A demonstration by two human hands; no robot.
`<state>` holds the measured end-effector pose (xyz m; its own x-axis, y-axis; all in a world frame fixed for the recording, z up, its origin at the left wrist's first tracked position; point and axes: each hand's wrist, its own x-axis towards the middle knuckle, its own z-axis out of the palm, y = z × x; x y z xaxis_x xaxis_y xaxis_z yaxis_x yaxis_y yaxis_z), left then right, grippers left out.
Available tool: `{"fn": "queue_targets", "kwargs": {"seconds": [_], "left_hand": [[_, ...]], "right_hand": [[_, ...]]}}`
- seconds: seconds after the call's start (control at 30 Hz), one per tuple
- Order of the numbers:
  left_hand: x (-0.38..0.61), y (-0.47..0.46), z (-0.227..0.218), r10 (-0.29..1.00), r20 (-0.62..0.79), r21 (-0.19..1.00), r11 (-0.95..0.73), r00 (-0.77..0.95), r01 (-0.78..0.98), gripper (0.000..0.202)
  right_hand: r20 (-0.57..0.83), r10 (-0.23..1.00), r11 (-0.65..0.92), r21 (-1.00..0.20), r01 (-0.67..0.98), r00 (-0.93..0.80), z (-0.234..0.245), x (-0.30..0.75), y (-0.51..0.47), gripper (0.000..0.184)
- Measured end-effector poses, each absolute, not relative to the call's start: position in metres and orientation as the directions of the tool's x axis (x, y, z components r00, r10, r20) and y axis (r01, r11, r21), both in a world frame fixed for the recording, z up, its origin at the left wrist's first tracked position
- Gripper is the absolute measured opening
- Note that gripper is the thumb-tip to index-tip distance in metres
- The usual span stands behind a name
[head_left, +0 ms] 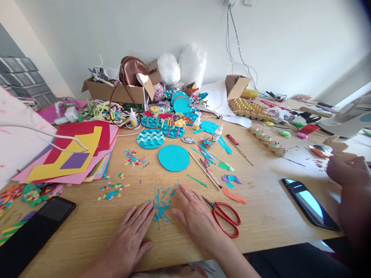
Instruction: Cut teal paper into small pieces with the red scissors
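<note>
Both the left hand and right hand are lying flat, fingers extended, holding nothing, on the near worktop, flanking blue paper scraps, seemingly hemming them in.

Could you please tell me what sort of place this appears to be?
It looks like a craft workspace, perhaps in a home or small studio: red-handled scissors, a stack of coloured sheets and blue paper scraps lie on a wooden table.
</note>
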<state>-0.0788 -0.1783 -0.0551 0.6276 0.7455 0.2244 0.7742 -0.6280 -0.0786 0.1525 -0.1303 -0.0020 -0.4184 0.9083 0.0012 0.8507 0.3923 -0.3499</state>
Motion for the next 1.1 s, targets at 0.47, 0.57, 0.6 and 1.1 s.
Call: {"fn": "queue_targets", "kwargs": {"seconds": [0.47, 0.57, 0.6, 1.1], "left_hand": [[-0.070, -0.180, -0.059, 0.775, 0.242, -0.049, -0.591, 0.584, 0.805, 0.069], [-0.069, -0.180, -0.056, 0.769, 0.264, -0.046, -0.593, 0.582, 0.804, 0.068], [-0.069, -0.181, -0.055, 0.777, 0.277, -0.040, -0.579, 0.566, 0.814, 0.069], [-0.100, -0.121, -0.025, 0.916, 0.106, 0.015, -0.391, 0.387, 0.920, 0.061]], "right_hand": [[-0.009, 0.924, 0.360, -0.326, 0.874, -0.383, -0.011, 0.157, -0.130, 0.047], [-0.001, 0.928, 0.349, -0.337, 0.874, -0.372, -0.008, 0.154, -0.123, 0.048], [-0.001, 0.939, 0.326, -0.322, 0.889, -0.345, -0.008, 0.154, -0.120, 0.049], [-0.003, 0.904, 0.402, -0.338, 0.851, -0.428, 0.002, 0.149, -0.120, 0.043]]}}
